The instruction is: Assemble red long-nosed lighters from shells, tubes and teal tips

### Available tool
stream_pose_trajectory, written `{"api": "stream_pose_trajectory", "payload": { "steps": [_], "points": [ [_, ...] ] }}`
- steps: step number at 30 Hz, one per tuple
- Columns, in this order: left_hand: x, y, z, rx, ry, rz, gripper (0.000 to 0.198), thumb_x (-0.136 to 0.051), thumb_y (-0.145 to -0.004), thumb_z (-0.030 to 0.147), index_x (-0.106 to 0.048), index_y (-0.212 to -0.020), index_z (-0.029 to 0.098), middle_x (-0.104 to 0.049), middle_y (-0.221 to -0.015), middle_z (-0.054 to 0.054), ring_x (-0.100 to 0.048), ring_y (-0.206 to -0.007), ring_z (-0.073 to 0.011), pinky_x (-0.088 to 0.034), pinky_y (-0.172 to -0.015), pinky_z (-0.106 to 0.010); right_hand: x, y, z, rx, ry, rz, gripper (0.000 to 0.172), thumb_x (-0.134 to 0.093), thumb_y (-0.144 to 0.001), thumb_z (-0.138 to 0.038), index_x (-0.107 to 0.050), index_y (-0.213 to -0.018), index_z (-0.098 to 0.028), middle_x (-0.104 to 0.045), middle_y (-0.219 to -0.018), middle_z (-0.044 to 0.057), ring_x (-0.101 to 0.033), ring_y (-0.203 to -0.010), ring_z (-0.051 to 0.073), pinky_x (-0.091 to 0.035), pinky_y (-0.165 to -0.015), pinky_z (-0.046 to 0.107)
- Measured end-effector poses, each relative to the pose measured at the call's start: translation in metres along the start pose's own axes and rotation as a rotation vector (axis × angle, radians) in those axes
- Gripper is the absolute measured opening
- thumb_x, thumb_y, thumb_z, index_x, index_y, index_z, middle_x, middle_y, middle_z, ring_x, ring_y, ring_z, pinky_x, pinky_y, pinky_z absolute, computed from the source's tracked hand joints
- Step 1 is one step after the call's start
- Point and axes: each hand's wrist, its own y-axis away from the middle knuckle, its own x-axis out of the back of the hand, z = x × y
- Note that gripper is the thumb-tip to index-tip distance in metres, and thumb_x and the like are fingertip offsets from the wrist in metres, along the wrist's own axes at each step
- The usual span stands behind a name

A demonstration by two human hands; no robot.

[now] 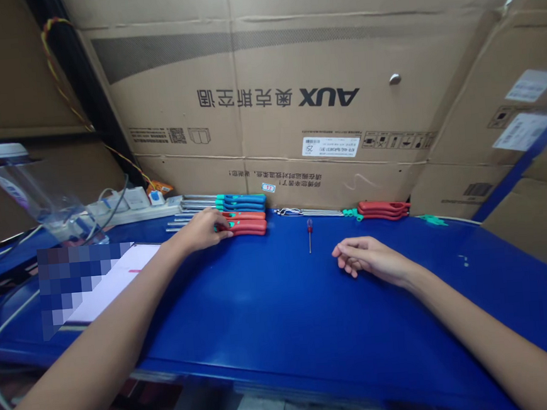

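Note:
My left hand (208, 228) reaches to a row of red-handled tools (249, 226) at the back of the blue table, its fingers bent at the nearest handles. Whether it grips one cannot be made out. Blue-handled tools (242, 201) lie just behind them, metal shafts pointing left. My right hand (365, 256) hovers over the table with loosely curled fingers, nothing visible in it. A small screwdriver (310, 234) with a red and clear handle lies between the hands. Further right are more red handles (384, 209) with green parts and metal shafts.
Cardboard (262, 60) walls the back of the blue table (272, 312). At left are a clear bottle (40, 192), a power strip (136, 212), cables and a tablet-like screen (114, 287). Green pieces (432, 220) lie at the back right.

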Motion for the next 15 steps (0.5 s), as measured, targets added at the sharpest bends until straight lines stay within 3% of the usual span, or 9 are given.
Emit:
{"api": "stream_pose_trajectory", "payload": {
  "steps": [15],
  "points": [
    [0.0018, 0.0008, 0.0032, 0.006, 0.008, 0.016, 0.021, -0.064, -0.075, 0.040, -0.073, -0.078, 0.021, -0.072, -0.082, -0.004, -0.062, -0.081, -0.0202, -0.045, -0.074, -0.028, -0.0002, 0.0010, -0.0001, -0.002, 0.011, 0.002, 0.041, -0.075, -0.070, -0.050, -0.065, -0.083, -0.013, -0.062, -0.069, 0.003, -0.055, -0.058, 0.010, -0.041, -0.053, 0.025]
  ]
}}
